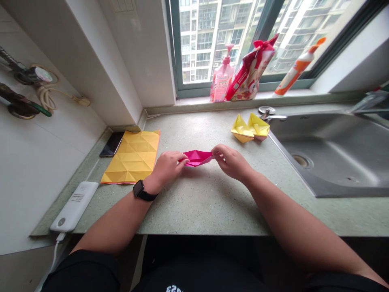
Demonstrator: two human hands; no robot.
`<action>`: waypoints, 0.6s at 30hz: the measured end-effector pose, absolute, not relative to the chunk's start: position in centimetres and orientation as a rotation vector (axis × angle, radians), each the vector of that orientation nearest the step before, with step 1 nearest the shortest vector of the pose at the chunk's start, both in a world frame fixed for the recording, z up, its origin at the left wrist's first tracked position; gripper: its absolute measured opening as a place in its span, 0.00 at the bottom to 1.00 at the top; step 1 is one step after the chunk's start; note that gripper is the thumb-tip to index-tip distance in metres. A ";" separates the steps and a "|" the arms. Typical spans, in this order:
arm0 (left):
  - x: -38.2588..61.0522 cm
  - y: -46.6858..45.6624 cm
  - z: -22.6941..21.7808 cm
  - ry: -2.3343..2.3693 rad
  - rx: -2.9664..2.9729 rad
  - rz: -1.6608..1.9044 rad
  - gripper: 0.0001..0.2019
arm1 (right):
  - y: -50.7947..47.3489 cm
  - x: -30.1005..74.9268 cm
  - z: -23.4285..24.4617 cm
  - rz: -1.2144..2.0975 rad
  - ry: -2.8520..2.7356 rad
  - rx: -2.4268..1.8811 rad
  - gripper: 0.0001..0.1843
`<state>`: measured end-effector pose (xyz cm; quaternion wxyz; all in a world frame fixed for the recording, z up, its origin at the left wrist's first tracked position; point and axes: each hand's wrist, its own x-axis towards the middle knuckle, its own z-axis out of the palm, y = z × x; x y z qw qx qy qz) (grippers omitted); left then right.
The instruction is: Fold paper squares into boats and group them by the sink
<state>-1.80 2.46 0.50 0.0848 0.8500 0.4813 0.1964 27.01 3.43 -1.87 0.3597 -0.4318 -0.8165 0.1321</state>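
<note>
A folded pink paper piece (197,157) is held just above the speckled grey-green counter (206,198). My left hand (167,167), with a black watch on its wrist, pinches the paper's left end. My right hand (231,161) pinches its right end. Both hands are closed on the paper, which stretches between them. Two folded yellow paper boats (249,128) sit on the counter beyond my right hand, next to the sink.
A creased yellow paper sheet (133,157) lies at the left, with a dark phone (112,144) beside it and a white power bank (74,207) near the counter's front edge. A steel sink (334,154) fills the right. A pink pump bottle (221,79), red bag (252,73) and orange-capped bottle (297,68) stand on the windowsill.
</note>
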 end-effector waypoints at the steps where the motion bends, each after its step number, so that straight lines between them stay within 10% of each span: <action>1: -1.9 2.5 0.5 1.405 2.546 0.623 0.12 | 3.5 27.0 -1.9 0.326 -2.088 -1.101 0.06; 11: -1.6 1.5 0.6 1.557 2.820 0.546 0.43 | 2.3 26.3 -0.7 0.168 -2.125 -0.975 0.08; 18: -1.0 0.9 1.0 1.686 2.812 0.272 0.29 | 1.4 25.3 0.0 0.141 -2.132 -0.926 0.10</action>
